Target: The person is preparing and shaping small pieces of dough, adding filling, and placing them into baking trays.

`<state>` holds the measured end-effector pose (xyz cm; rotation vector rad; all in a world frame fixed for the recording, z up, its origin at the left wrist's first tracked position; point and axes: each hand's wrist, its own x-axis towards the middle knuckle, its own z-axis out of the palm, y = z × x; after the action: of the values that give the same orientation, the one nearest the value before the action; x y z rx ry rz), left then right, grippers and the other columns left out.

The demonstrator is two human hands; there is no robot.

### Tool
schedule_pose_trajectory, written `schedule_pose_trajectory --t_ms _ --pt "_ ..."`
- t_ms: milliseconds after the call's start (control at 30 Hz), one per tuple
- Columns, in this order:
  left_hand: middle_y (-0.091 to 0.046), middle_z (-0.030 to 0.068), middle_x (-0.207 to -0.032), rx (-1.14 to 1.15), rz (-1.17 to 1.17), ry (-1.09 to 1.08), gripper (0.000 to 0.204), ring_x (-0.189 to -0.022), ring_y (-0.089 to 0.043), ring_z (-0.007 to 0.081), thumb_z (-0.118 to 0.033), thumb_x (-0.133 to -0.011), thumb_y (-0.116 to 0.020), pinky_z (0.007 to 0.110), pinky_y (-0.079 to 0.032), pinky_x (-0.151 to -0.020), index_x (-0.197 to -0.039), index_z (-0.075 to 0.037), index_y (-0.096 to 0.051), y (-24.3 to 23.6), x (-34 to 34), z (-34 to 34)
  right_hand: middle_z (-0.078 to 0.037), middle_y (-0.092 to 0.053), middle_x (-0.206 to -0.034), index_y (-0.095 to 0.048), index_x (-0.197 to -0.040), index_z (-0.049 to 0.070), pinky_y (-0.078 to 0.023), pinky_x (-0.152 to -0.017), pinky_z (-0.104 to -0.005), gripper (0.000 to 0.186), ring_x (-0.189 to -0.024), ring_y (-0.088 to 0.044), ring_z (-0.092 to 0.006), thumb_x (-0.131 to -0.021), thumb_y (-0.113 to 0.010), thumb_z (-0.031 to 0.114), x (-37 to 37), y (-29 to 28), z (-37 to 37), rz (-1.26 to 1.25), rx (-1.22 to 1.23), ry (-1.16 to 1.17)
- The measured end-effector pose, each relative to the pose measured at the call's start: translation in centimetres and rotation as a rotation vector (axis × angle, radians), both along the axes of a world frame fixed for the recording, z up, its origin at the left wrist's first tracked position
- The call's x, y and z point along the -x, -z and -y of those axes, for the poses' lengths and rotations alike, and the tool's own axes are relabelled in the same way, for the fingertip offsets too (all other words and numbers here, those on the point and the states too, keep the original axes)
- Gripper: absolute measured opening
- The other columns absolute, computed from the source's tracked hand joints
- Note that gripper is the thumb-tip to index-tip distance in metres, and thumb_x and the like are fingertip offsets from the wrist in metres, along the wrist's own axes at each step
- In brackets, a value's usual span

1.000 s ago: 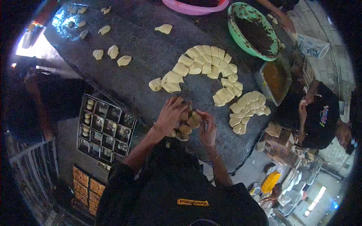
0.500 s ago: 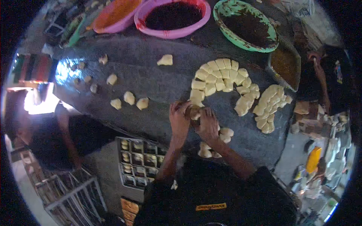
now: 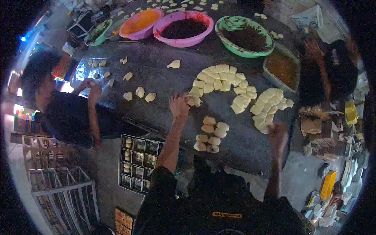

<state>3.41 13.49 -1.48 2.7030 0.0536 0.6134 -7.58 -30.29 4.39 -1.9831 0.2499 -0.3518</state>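
My left hand is closed on a soft pale dough piece at the left end of a curved band of cut dough. My right hand is motion-blurred beside the lower end of a second dough cluster on the right; its fingers cannot be made out. Between my hands several rounded dough pieces lie in short rows on the dark worktop. Separate small dough lumps sit to the left.
Pink bowls and green bowls line the back, beside a tray of brown filling. Co-workers stand left and right. Gridded pans and metal racks are below left, cartons right.
My hands have parted from the bunched dough pieces: the left moved up-left to the band, the right moved rightward. The rounded pieces now lie in rows. The left co-worker's head has come into view.
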Motion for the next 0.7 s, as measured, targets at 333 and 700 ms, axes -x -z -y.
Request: schedule_pose_trajectory --t_ms 333,700 --pt "-0.065 0.0098 -0.079 0.731 0.254 0.498 0.040 -0.068 -0.065 0.0224 -0.038 -0.092 -0.062 0.035 -0.050 -0.061 -0.111 -0.003 -0.064 -17.6 18.9 20.9 -0.012 -0.058 -0.093 -0.057 -0.112 0.006 -0.050 -0.077 -0.0371 0.040 -0.089 -0.060 -0.0283 -0.075 -0.068 -0.005 9.8 -18.2 -9.3 0.096 -0.571 -0.278" --pt "-0.063 0.0233 -0.114 0.320 0.693 0.944 0.055 -0.106 -0.063 0.0362 -0.022 -0.084 -0.067 0.037 -0.053 -0.086 -0.128 0.006 -0.050 -23.5 17.9 20.2 -0.012 -0.066 -0.103 -0.065 -0.092 0.001 -0.049 -0.086 -0.0334 0.020 -0.098 -0.063 -0.0219 -0.074 -0.073 -0.002 9.2 -18.8 -9.5 0.202 -0.520 -0.558"
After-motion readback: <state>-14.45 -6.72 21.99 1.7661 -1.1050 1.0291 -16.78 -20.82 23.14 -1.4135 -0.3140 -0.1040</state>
